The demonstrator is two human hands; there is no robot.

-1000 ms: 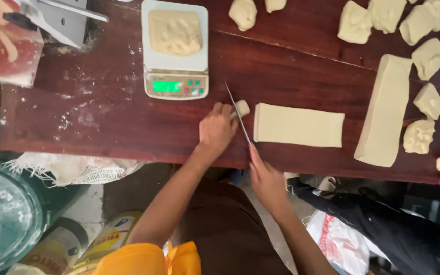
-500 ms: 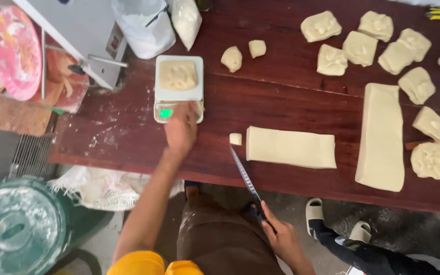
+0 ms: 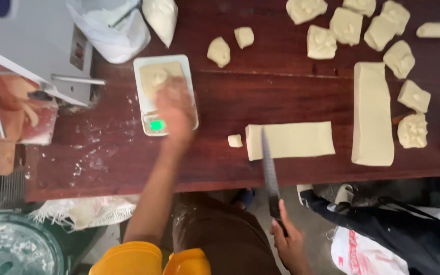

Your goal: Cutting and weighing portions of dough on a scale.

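My left hand (image 3: 175, 108) reaches over the white kitchen scale (image 3: 143, 66) and rests on the dough piece (image 3: 155, 77) lying on its pan; the hand is blurred. My right hand (image 3: 287, 238) sits below the table edge, gripping the handle of a long knife (image 3: 268, 163) whose blade points up across the left end of a flat rectangular dough slab (image 3: 296, 139). A tiny cut scrap of dough (image 3: 235, 140) lies just left of that slab.
A long upright dough slab (image 3: 372, 113) lies at right, with several cut dough lumps (image 3: 322, 42) behind it. A flour bag (image 3: 112, 30) and a grey machine (image 3: 31, 40) stand at back left. A lidded bucket (image 3: 11, 247) and another person's dark-trousered leg (image 3: 408, 229) are below the dark wooden table (image 3: 250, 97).
My left hand went from the dough slab up to the scale and onto the dough there. My right hand drew back toward me, and the knife now lies over the slab's left end.
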